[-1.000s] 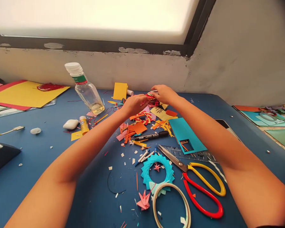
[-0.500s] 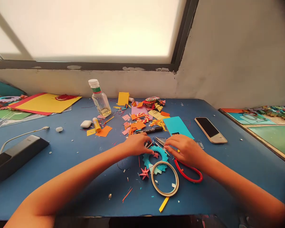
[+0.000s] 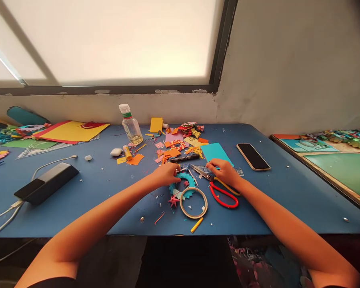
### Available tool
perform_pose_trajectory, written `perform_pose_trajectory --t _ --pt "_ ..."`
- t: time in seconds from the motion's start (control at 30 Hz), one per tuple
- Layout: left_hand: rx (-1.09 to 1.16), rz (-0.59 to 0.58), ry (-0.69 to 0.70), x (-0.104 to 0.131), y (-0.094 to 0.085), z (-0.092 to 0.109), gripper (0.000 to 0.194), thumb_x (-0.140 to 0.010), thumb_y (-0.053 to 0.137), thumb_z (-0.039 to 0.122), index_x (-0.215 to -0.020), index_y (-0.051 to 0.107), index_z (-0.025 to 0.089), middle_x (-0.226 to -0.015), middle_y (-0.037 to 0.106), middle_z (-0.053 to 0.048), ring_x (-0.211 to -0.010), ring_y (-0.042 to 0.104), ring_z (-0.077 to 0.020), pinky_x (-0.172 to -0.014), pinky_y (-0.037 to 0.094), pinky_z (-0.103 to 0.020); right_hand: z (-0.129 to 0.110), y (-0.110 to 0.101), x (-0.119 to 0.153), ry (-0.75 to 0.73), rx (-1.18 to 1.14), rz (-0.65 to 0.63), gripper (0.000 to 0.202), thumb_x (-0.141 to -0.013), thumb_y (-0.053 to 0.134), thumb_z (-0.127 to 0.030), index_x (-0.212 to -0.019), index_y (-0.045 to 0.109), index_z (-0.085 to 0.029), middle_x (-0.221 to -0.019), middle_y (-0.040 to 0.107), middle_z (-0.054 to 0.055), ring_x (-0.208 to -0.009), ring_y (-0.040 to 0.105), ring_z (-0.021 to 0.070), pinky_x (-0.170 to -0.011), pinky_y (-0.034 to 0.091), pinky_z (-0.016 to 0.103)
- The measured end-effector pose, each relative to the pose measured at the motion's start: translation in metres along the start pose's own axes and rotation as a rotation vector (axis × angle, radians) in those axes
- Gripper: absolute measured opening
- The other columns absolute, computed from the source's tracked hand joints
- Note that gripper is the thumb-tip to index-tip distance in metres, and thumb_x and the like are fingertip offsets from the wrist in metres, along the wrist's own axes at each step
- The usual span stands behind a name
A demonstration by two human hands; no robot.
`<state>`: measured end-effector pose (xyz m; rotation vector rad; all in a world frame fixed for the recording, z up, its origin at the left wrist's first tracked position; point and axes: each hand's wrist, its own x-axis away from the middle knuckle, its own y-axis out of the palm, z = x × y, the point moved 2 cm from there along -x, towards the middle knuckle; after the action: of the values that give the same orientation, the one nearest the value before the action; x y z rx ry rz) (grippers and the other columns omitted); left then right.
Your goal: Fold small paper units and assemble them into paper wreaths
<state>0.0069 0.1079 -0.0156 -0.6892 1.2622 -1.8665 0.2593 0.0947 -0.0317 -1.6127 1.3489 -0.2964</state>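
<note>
My left hand [image 3: 167, 175] is closed at the upper left edge of a turquoise folded-paper ring [image 3: 193, 181]; what its fingertips pinch is too small to make out. My right hand [image 3: 224, 172] is closed too, its thumb and fingertips together just above the scissors [image 3: 211, 177]; anything between them cannot be told. The scissors lie with red and yellow handles toward me, blades pointing left. Inside the ring sits a small pink paper star [image 3: 186, 183], and a larger one [image 3: 173, 201] lies at its lower left. A round wooden hoop [image 3: 193, 216] overlaps the ring's lower edge.
Behind my hands are a black marker [image 3: 184, 159], a turquoise sheet [image 3: 217, 154] and orange paper scraps [image 3: 171, 153]. A glue stick [image 3: 127, 153] and a glass bottle [image 3: 132, 130] stand left of them. A phone [image 3: 253, 157] lies right, a dark device with cables [image 3: 46, 183] left.
The view has shifted, showing more of the table's front edge. My hands are farther apart, and my right hand has moved back off the scissors, leaving more of them visible.
</note>
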Motion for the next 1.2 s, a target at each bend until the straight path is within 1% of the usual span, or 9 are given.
perform_pose_trajectory --t 0.13,0.2,0.33,0.5,0.63,0.77,0.9,1.07,1.2 --pt "0.008 0.120 0.010 0.005 -0.009 0.004 0.023 -0.070 0.065 0.030 -0.090 0.067 0.018 -0.081 0.069 -0.002 -0.071 0.063 -0.0171 -0.059 0.044 -0.024 0.000 0.002 -0.001 0.003 -0.059 -0.023 0.034 -0.090 0.044 -0.042 -0.075 0.062 -0.019 -0.078 0.065 0.007 -0.075 0.058 0.0209 -0.071 0.042 0.032" --pt "-0.001 0.215 0.019 0.012 -0.019 0.010 0.020 -0.074 0.063 0.032 -0.087 0.069 0.019 -0.085 0.068 -0.004 -0.072 0.063 -0.0170 -0.062 0.045 -0.026 0.000 0.002 -0.001 0.018 -0.101 -0.025 0.034 -0.089 0.044 -0.044 -0.076 0.063 -0.019 -0.079 0.066 0.008 -0.077 0.059 0.0219 -0.073 0.042 0.034" --pt "-0.025 0.402 0.048 0.029 -0.041 0.027 0.020 -0.078 0.061 0.032 -0.092 0.068 0.020 -0.092 0.066 -0.004 -0.072 0.061 -0.0156 -0.064 0.046 -0.028 -0.008 0.003 -0.001 0.058 -0.237 -0.072 0.037 -0.086 0.047 -0.050 -0.085 0.065 -0.018 -0.089 0.068 0.009 -0.083 0.061 0.0227 -0.078 0.045 0.035" --pt "-0.037 0.593 0.105 0.041 -0.065 0.046 0.024 -0.079 0.063 0.031 -0.100 0.067 0.019 -0.097 0.065 -0.005 -0.066 0.059 -0.0118 -0.063 0.048 -0.027 -0.037 0.008 0.003 0.099 -0.460 -0.236 0.045 -0.080 0.056 -0.054 -0.107 0.062 -0.019 -0.103 0.068 0.009 -0.092 0.063 0.0240 -0.081 0.049 0.038" --pt "0.035 0.730 0.172 0.045 -0.082 0.057 0.023 -0.077 0.066 0.029 -0.097 0.068 0.017 -0.090 0.065 -0.004 -0.066 0.059 -0.0111 -0.059 0.050 -0.024 -0.065 0.012 0.004 0.102 -0.645 -0.323 0.046 -0.080 0.058 -0.055 -0.109 0.061 -0.020 -0.113 0.065 0.009 -0.104 0.060 0.0257 -0.089 0.047 0.042" --pt "0.128 0.807 0.210 0.048 -0.093 0.064 0.023 -0.078 0.065 0.028 -0.097 0.068 0.016 -0.087 0.063 -0.003 -0.067 0.058 -0.0098 -0.057 0.051 -0.022 -0.089 0.017 0.003 0.098 -0.843 -0.373 0.047 -0.080 0.059 -0.054 -0.110 0.060 -0.018 -0.119 0.063 0.010 -0.104 0.060 0.0232 -0.091 0.047 0.041" --pt "0.275 0.852 0.226 0.052 -0.096 0.068 0.020 -0.078 0.064 0.025 -0.095 0.068 0.016 -0.088 0.061 -0.003 -0.069 0.058 -0.0086 -0.052 0.050 -0.016 -0.108 0.020 0.004 0.113 -0.994 -0.379 0.046 -0.082 0.060 -0.048 -0.118 0.057 -0.019 -0.118 0.064 0.011 -0.101 0.062 0.0203 -0.086 0.050 0.037" --pt "0.450 0.865 0.192 0.056 -0.098 0.075 0.016 -0.076 0.066 0.026 -0.090 0.069 0.017 -0.087 0.060 -0.003 -0.069 0.058 -0.0083 -0.046 0.047 -0.013 -0.126 0.015 0.009 0.160 -1.070 -0.334 0.041 -0.079 0.067 -0.038 -0.114 0.058 -0.018 -0.105 0.068 0.008 -0.087 0.065 0.0158 -0.076 0.052 0.031" --pt "0.514 0.863 0.175 0.057 -0.098 0.075 0.017 -0.075 0.066 0.025 -0.090 0.069 0.017 -0.088 0.061 -0.003 -0.070 0.058 -0.0086 -0.047 0.047 -0.013 -0.131 0.010 0.012 0.171 -1.088 -0.305 0.036 -0.077 0.069 -0.035 -0.109 0.061 -0.019 -0.101 0.068 0.006 -0.084 0.065 0.0146 -0.073 0.052 0.029"
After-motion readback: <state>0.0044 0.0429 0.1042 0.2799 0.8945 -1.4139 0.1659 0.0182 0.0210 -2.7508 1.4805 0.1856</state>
